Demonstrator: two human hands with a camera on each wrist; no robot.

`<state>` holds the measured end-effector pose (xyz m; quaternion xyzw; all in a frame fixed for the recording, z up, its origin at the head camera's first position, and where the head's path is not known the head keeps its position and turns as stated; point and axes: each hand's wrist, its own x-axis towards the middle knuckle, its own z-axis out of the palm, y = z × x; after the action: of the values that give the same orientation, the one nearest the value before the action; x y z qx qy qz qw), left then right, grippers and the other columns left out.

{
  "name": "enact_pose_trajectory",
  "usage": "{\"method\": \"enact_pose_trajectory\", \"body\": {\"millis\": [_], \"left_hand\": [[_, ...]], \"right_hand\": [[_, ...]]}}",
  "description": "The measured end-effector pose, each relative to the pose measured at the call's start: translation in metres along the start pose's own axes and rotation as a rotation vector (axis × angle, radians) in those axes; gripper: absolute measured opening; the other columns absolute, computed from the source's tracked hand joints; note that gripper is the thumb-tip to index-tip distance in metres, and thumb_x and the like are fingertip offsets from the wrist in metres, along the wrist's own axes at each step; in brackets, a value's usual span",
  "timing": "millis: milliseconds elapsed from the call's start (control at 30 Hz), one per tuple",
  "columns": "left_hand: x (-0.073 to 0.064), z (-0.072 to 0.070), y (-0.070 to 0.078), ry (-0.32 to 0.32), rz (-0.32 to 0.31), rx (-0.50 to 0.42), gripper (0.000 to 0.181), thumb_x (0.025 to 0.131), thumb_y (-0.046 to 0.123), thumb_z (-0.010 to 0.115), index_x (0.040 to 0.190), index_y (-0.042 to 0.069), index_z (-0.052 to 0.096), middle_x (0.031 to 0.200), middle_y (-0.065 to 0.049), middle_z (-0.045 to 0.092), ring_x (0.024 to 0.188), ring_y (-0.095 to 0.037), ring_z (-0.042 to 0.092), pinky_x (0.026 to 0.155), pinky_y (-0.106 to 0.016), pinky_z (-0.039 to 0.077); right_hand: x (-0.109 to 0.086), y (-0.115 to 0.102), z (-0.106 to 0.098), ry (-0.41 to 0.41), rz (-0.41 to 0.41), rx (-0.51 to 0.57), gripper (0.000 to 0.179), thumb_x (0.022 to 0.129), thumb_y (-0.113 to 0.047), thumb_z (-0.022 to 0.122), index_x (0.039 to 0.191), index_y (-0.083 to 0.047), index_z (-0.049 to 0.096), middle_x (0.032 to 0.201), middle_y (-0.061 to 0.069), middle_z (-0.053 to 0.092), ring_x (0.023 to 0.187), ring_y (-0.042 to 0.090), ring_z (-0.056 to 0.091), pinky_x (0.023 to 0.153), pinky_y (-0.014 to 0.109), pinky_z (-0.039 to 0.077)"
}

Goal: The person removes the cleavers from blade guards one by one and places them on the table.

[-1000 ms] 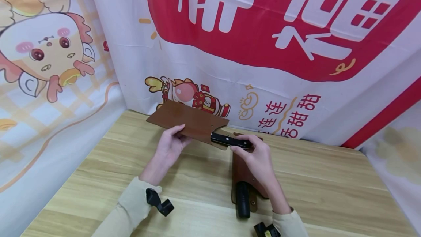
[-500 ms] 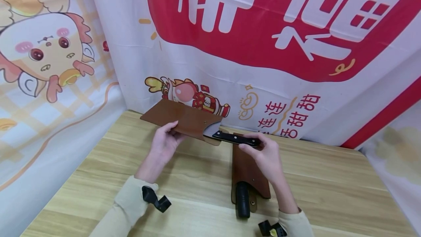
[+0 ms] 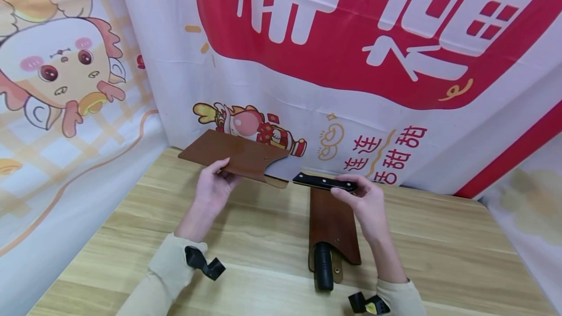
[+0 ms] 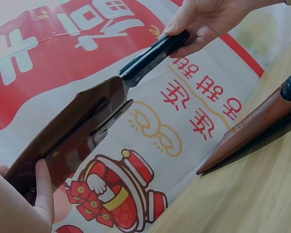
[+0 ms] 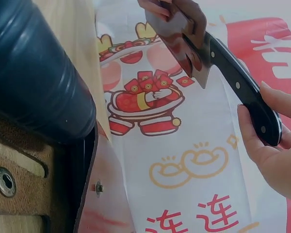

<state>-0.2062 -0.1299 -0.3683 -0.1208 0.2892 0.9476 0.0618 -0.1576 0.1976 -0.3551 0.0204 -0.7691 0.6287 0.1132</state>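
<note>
2 hands worked above the wooden table (image 3: 263,252): the left hand (image 3: 212,189) pinched the lower edge of a brown sheath (image 3: 232,152), thumb on top, fingers beneath; the right hand (image 3: 368,204) gripped the knife (image 3: 320,181) by the rear of its black handle. The blade was partway in the sheath, a bare strip showing at the mouth; sliding it along the sheath looked to be the step in hand. In my judgement it called for a straight, slow stroke in line with the sheath, since a twist could have scored the wall. The left fingers sat back from the mouth, a sound place for them. The right hold, so far back, probably gave less control; a grip nearer the blade would have steadied it. A 2nd sheath (image 3: 331,223), a black grip (image 3: 324,267) protruding, lay on the table.
</note>
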Motion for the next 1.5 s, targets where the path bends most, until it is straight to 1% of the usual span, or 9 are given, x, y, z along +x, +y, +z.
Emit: {"method": "enact_pose_trajectory", "body": {"millis": [133,300,467,567,733,900,1067,1267,1500], "left_hand": [[0.001,-0.002,0.005,0.01,-0.004,-0.008,0.01,0.108,0.01,0.043,0.118,0.008,0.044,0.104,-0.005,0.059,0.092,-0.016,0.066,0.086,-0.028,0.056],[0.001,-0.003,0.008,0.006,-0.01,-0.009,0.009,0.109,0.011,0.044,0.117,0.008,0.045,0.101,-0.004,0.061,0.093,-0.016,0.066,0.088,-0.028,0.055],[0.002,-0.004,0.008,0.006,0.003,0.007,0.008,0.109,0.013,0.046,0.116,0.009,0.047,0.098,-0.004,0.063,0.092,-0.016,0.065,0.085,-0.026,0.055],[0.002,-0.004,0.008,-0.001,0.01,0.027,0.008,0.109,0.014,0.048,0.115,0.009,0.049,0.096,-0.003,0.065,0.091,-0.015,0.065,0.083,-0.026,0.055],[0.004,-0.006,0.008,-0.013,0.021,0.066,0.008,0.109,0.011,0.05,0.107,0.008,0.057,0.091,-0.003,0.068,0.086,-0.016,0.066,0.082,-0.026,0.055],[0.005,-0.006,0.006,-0.013,0.038,0.108,0.017,0.109,0.011,0.049,0.098,0.01,0.062,0.087,-0.003,0.069,0.084,-0.015,0.066,0.082,-0.026,0.054],[0.006,-0.007,0.007,-0.004,0.044,0.156,0.009,0.11,0.017,0.047,0.113,0.011,0.053,0.091,-0.001,0.069,0.089,-0.014,0.065,0.085,-0.025,0.053],[0.008,-0.008,0.012,0.006,0.061,0.182,0.01,0.111,0.021,0.047,0.117,0.013,0.048,0.092,0.001,0.069,0.093,-0.013,0.064,0.086,-0.024,0.051],[0.01,-0.011,0.022,0.029,0.064,0.119,0.007,0.11,0.02,0.05,0.11,0.013,0.051,0.092,-0.001,0.067,0.091,-0.014,0.063,0.083,-0.025,0.052]], "right_hand": [[0.001,0.0,-0.002,-0.011,0.026,-0.007,0.031,0.091,-0.008,0.08,0.117,0.005,0.071,0.112,0.006,0.07,0.094,0.015,0.065,0.08,0.023,0.055],[0.002,0.001,-0.003,-0.087,0.082,0.001,0.031,0.094,-0.012,0.078,0.117,0.008,0.07,0.115,0.011,0.068,0.095,0.017,0.068,0.086,0.027,0.057],[0.002,0.002,-0.004,-0.179,0.178,-0.029,0.03,0.095,-0.015,0.077,0.115,0.006,0.072,0.108,0.01,0.07,0.093,0.019,0.067,0.084,0.031,0.056],[0.003,0.002,-0.005,-0.263,0.247,-0.027,0.03,0.095,-0.015,0.075,0.116,0.006,0.072,0.103,0.009,0.073,0.089,0.018,0.07,0.084,0.032,0.057],[0.003,0.004,-0.005,-0.448,0.319,0.044,0.035,0.096,-0.013,0.074,0.123,0.009,0.068,0.101,0.012,0.076,0.091,0.021,0.073,0.085,0.034,0.059],[0.002,0.006,-0.003,-0.618,0.333,0.091,0.037,0.096,-0.007,0.071,0.127,0.012,0.065,0.102,0.014,0.077,0.092,0.023,0.074,0.085,0.034,0.059],[0.001,0.008,-0.001,-0.744,0.344,0.102,0.041,0.095,-0.003,0.071,0.13,0.016,0.061,0.102,0.02,0.075,0.087,0.028,0.075,0.083,0.035,0.061],[0.0,0.009,0.001,-0.801,0.325,0.098,0.043,0.092,-0.002,0.073,0.128,0.017,0.061,0.096,0.016,0.074,0.086,0.032,0.075,0.083,0.037,0.061],[0.0,0.011,-0.002,-0.845,0.303,0.143,0.04,0.09,-0.001,0.074,0.122,0.019,0.062,0.093,0.013,0.073,0.082,0.025,0.074,0.08,0.033,0.061]]}}
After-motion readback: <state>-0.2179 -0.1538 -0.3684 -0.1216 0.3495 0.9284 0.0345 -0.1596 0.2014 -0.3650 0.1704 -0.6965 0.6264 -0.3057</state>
